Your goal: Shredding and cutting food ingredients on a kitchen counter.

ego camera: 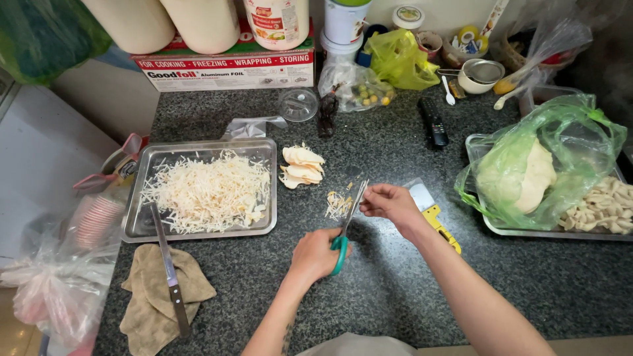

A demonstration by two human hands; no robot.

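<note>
So near the middle of the frame the left hand (315,254) is wrapped shut around the green handles of a pair of scissors (348,221), blades pointing up and away. The right hand (389,201) sits just right of the blade tips, fingers pinched together on what looks like a thin pale slice, too small to tell for sure. A little heap of cut shreds (338,204) lies on the dark counter (395,290) right by the blades. Just up and left is a stack of pale slices (301,166), and left of that a steel tray (142,227) piled with shreds. A knife (168,270) rests from the tray's edge onto a brown cloth (155,300), lower left. The slices look light, thin and floppy, probably tear easily, so I'd pinch one by an edge.
</note>
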